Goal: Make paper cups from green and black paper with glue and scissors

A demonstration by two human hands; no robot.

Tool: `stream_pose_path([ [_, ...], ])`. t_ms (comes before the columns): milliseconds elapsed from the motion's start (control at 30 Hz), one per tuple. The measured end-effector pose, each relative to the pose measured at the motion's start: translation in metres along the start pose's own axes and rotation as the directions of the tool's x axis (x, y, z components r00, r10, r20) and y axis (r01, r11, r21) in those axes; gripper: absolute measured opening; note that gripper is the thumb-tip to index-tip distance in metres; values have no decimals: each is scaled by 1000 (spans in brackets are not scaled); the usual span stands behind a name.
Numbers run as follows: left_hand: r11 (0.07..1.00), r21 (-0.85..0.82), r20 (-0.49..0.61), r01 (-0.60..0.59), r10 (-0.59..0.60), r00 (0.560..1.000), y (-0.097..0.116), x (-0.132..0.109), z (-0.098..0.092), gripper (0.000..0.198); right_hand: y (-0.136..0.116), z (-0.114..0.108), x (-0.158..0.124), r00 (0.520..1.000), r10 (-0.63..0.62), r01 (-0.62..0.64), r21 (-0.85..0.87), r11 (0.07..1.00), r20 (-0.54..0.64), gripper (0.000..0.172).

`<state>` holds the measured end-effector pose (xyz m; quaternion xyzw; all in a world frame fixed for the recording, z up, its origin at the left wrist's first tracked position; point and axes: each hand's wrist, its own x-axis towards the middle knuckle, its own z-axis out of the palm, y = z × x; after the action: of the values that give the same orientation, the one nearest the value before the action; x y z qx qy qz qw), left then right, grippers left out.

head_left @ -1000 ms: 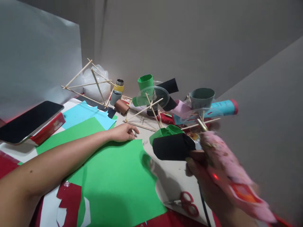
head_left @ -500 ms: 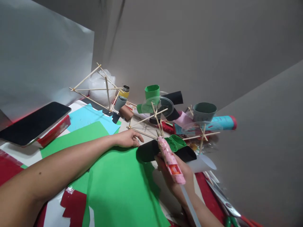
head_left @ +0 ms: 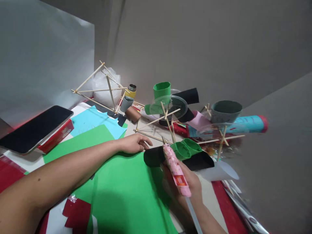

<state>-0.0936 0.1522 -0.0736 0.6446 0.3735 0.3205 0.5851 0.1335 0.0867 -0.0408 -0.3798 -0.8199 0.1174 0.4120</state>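
Observation:
My right hand (head_left: 188,183) grips a pink hot glue gun (head_left: 174,165), nozzle pointing away from me, a clear glue stick (head_left: 193,214) sticking out of its back end. The nozzle is near the foot of a crossed wooden stick stand (head_left: 166,114); whether it touches cannot be told. My left hand (head_left: 133,143) lies on the green paper (head_left: 122,191), palm down, fingers loosely stretched and holding nothing. Its fingertips are near a black paper tube (head_left: 154,156). Two green paper tubes (head_left: 187,148) and another black tube (head_left: 200,161) lie just beyond the gun.
A phone (head_left: 36,126) rests on a red box (head_left: 57,135) at left. A stick frame (head_left: 90,91) stands behind. Clear plastic discs and a grey paper tube (head_left: 226,112) are at right, with a blue roll (head_left: 251,124). Scissors (head_left: 246,213) lie at the right edge.
The view has shifted, and the tubes and stick stands at right appear farther right. The glue gun's nozzle now shows left of the stand's upright sticks. Both hands keep their poses.

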Motion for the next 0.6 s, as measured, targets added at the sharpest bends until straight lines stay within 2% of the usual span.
stream_pose_path([
  [100, 1000, 12, -10, -2, 2, 1000, 0, -1, 1, 46, 5, -4, -2, 999, -43, 42, 39, 998, 33, 10],
  [200, 1000, 30, -12, -7, 8, 1000, 3, -4, 1, 46, 10, -8, -4, 997, -49, 46, 50, 998, 63, 10],
  [333, 998, 57, -19, -11, 13, 1000, 5, -6, 2, 48, 14, -9, -6, 995, -35, 30, 53, 998, 97, 14],
  [600, 998, 57, -53, -32, 35, 998, 3, -5, 4, 48, 10, -8, -3, 990, 19, -30, 80, 996, 137, 10],
])
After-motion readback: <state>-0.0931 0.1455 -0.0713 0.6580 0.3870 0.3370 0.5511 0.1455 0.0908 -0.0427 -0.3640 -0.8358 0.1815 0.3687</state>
